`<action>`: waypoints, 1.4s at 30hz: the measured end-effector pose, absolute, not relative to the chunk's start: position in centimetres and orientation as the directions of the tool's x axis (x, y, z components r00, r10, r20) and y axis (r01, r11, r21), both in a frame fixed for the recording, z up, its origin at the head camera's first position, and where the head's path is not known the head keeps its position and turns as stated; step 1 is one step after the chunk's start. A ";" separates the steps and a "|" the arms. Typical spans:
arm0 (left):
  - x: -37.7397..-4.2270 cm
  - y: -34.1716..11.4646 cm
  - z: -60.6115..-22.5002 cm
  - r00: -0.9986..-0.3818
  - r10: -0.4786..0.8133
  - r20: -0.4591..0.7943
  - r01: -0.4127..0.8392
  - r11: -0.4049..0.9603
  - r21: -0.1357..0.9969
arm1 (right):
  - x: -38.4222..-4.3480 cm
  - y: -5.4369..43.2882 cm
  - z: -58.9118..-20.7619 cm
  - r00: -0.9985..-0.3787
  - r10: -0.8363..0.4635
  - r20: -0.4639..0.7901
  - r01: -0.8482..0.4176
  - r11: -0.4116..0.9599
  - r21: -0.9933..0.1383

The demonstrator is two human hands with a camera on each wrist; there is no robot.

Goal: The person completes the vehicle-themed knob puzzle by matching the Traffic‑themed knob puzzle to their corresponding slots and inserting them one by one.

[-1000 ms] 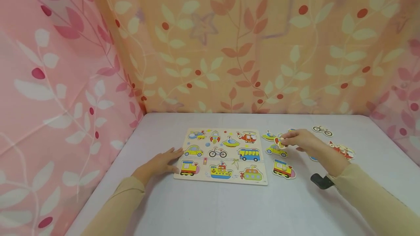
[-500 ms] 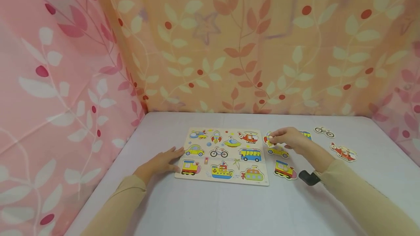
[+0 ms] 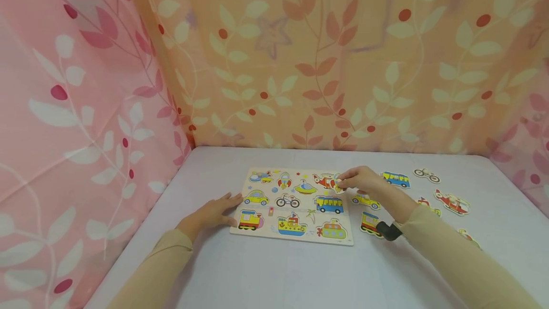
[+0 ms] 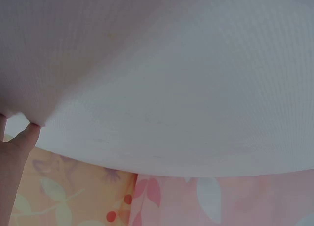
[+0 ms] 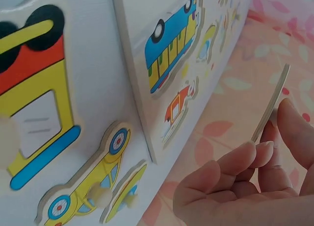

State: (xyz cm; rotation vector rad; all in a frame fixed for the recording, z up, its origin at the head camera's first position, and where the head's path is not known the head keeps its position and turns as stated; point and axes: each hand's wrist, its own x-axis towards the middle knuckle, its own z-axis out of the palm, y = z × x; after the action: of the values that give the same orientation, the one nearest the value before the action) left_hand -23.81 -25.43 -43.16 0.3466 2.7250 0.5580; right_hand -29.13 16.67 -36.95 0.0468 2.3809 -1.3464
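A wooden puzzle board (image 3: 271, 227) with vehicle pictures lies on the table. My left hand (image 3: 214, 211) rests at its left edge, fingers spread and straight; in the left wrist view only some fingers (image 4: 22, 142) show at the lower left. Between thumb and fingers, my right hand (image 3: 364, 182) pinches a rocket puzzle piece (image 3: 338, 184) over the board's upper right corner, partly covering the helicopter picture. Seen edge-on in the right wrist view, the rocket piece (image 5: 272, 103) is raised off the board. The board's rocket picture (image 3: 284, 180) is in the top row.
Right of the board lie loose pieces: a car (image 3: 366, 201), a train (image 3: 371, 223), a bus (image 3: 395, 179), a bicycle (image 3: 426, 174) and a helicopter (image 3: 452, 202). A saucer piece (image 5: 122, 191) lies beside the car. The right sleeve (image 3: 454, 247) partly covers others. Patterned curtains (image 3: 317, 61) surround the table.
My right hand has carried the rocket piece leftward, from above the loose pieces to over the board's corner. The left hand has stayed at the board's edge.
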 end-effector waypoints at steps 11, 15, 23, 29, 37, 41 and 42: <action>-23.9 -25.4 -43.2 -0.910 0.310 -0.274 0.183 0.895 0.407 | -29.7 14.0 -37.0 -0.918 -0.192 -0.347 0.212 0.502 -0.839; -23.8 -25.4 -43.2 -0.910 0.307 -0.279 0.179 0.898 0.403 | -30.0 13.3 -37.2 -0.921 -0.184 -0.344 0.211 0.507 -0.836; -23.7 -25.4 -43.1 -0.910 0.312 -0.272 0.187 0.896 0.404 | -30.4 12.0 -37.6 -0.928 -0.183 -0.325 0.199 0.493 -0.847; -23.8 -25.4 -43.2 -0.909 0.316 -0.273 0.195 0.898 0.394 | -30.7 11.1 -38.0 -0.924 -0.180 -0.337 0.215 0.483 -0.849; -24.0 -25.5 -43.0 -0.905 0.331 -0.267 0.207 0.892 0.402 | -31.3 9.5 -38.6 -0.929 -0.210 -0.305 0.182 0.458 -0.870; -24.0 -25.6 -43.1 -0.906 0.329 -0.266 0.206 0.893 0.401 | -31.6 8.4 -38.9 -0.933 -0.228 -0.278 0.152 0.449 -0.880; -24.0 -25.6 -43.1 -0.906 0.330 -0.265 0.207 0.892 0.403 | -31.6 8.1 -39.0 -0.933 -0.236 -0.271 0.144 0.445 -0.884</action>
State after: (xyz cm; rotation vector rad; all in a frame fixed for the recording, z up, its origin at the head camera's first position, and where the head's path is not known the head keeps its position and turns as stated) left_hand -23.98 -25.58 -43.09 0.3994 2.7294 0.5296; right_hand -31.65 8.14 -38.96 -0.0784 2.3467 -1.4854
